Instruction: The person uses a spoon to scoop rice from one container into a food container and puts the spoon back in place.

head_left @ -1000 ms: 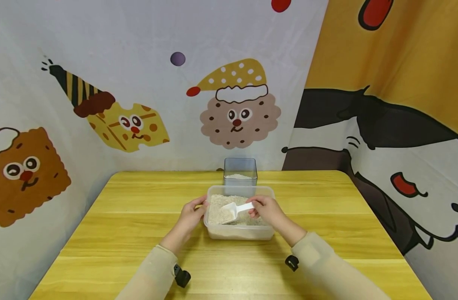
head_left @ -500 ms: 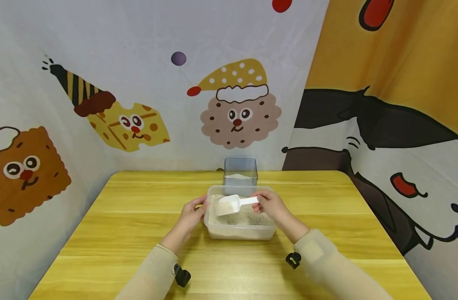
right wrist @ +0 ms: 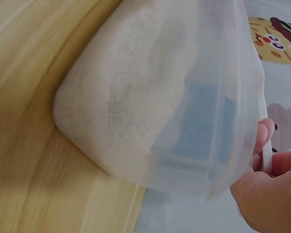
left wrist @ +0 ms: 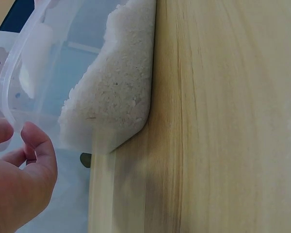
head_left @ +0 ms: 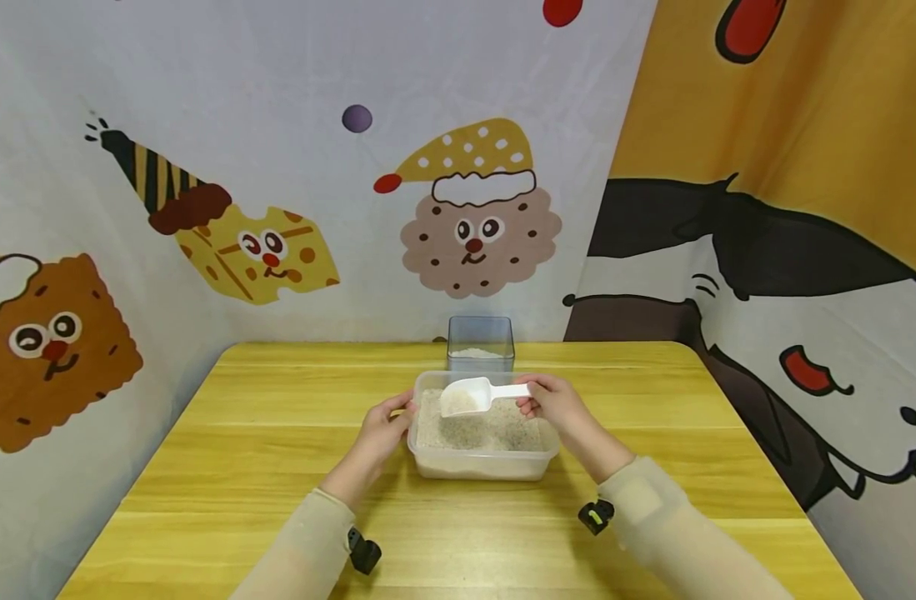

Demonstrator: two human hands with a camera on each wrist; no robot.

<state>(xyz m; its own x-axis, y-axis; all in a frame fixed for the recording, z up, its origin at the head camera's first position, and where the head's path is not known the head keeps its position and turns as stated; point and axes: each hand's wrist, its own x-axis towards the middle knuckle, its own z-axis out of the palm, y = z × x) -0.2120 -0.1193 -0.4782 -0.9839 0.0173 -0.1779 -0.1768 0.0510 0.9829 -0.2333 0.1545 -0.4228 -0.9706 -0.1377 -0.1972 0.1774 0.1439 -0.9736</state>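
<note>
A clear plastic tub (head_left: 480, 465) of rice (left wrist: 119, 82) stands on the table. At its left end my left hand (head_left: 381, 432) pinches the rim between thumb and fingers; the left wrist view shows these fingertips at the rim's corner. My right hand (head_left: 564, 410) grips the handle of a white scoop (head_left: 482, 393), held level above the tub's back half with some rice in its bowl. In the right wrist view the right hand (right wrist: 269, 182) appears beside the rim, and the tub's wall hides most of the scoop.
Right behind the tub stands a bluish see-through container (head_left: 481, 333) with some white contents at a low level. The wooden table (head_left: 277, 400) ends at a printed cloth backdrop (head_left: 292, 108) at the back.
The scoop has risen out of the rice and moved back and slightly right with my right hand, levelling out. My left hand has stayed at the tub's rim.
</note>
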